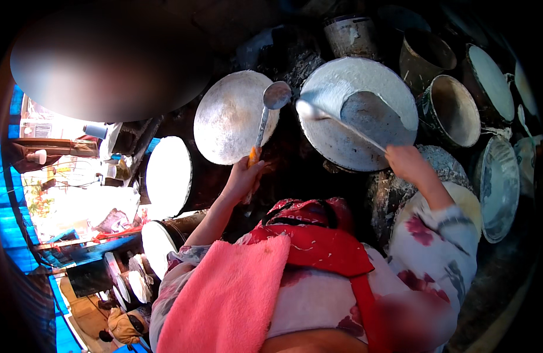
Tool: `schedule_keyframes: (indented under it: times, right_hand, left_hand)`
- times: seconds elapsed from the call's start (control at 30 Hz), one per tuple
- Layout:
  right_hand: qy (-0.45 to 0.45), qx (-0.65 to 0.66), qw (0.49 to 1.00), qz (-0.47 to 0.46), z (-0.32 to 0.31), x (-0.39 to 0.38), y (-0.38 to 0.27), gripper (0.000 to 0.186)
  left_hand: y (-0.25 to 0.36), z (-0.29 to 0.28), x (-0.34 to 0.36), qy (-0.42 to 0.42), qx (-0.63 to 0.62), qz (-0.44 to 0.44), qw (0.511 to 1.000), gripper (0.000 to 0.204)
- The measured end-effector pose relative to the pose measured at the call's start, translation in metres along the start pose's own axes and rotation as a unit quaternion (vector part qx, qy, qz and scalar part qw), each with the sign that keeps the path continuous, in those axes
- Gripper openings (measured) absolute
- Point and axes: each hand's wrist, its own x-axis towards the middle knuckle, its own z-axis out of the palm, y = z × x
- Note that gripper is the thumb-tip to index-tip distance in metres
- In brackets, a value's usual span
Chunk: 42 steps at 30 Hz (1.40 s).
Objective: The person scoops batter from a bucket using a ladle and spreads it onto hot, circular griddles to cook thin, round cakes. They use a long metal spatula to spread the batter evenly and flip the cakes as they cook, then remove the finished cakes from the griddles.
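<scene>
My left hand (pixel 245 176) is closed round the handle of a metal ladle (pixel 277 95), whose bowl points up and away from me. The ladle's bowl hangs by the right edge of a round, greyish-white flat pan or lid (pixel 230 120); I cannot tell which. My right hand (pixel 410 165) grips a long thin stick (pixel 361 135) reaching left across a wide round pan (pixel 395 166). The stick's far end is white and blurred. White batter-like coating (pixel 365 70) covers the pan's far and left parts, while a darker grey patch (pixel 371 115) shows at its middle right.
Several pots and basins crowd the right, including an open pot (pixel 454 109) and a shallow basin (pixel 500 188). A bucket (pixel 351 36) stands behind the wide pan. White round lids (pixel 168 176) stand at the left, beside a bright opening. A pink towel (pixel 230 294) hangs on my front.
</scene>
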Motion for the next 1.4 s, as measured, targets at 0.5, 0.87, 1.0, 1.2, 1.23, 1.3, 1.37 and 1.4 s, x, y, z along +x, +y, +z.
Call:
schedule_keyframes:
  times: [0.5, 0.87, 1.0, 1.2, 1.23, 1.3, 1.37, 1.4]
  right_hand:
    - [0.065, 0.046, 0.989, 0.124, 0.031, -0.037, 0.011, 0.021]
    - [0.226, 0.405, 0.836, 0.293, 0.169, -0.136, -0.111, 0.031]
    - [0.330, 0.517, 0.751, 0.246, 0.162, -0.086, -0.204, 0.029]
    - [0.283, 0.475, 0.796, 0.247, 0.190, 0.024, -0.256, 0.028]
    - [0.284, 0.504, 0.772, 0.263, 0.199, 0.025, -0.255, 0.029]
    - [0.273, 0.640, 0.647, 0.313, 0.209, -0.005, -0.250, 0.032]
    - [0.287, 0.625, 0.621, 0.376, 0.206, -0.028, -0.254, 0.034]
    - [0.303, 0.591, 0.643, 0.383, 0.208, -0.028, -0.261, 0.035]
  left_hand:
    - [-0.019, 0.016, -0.047, -0.016, 0.112, -0.009, 0.994, 0.042]
    - [-0.045, -0.001, -0.048, -0.093, 0.413, 0.303, 0.854, 0.052]
    - [-0.058, -0.022, -0.036, -0.004, 0.227, 0.387, 0.894, 0.051]
    - [-0.034, -0.062, -0.036, -0.105, -0.070, 0.148, 0.981, 0.043]
    - [-0.040, -0.066, -0.039, -0.096, -0.088, 0.152, 0.980, 0.042]
    - [-0.051, -0.077, -0.044, -0.093, -0.091, 0.147, 0.980, 0.041]
    - [-0.059, -0.090, -0.048, -0.112, -0.055, 0.135, 0.983, 0.039]
    - [-0.060, -0.090, -0.049, -0.120, -0.059, 0.134, 0.982, 0.038]
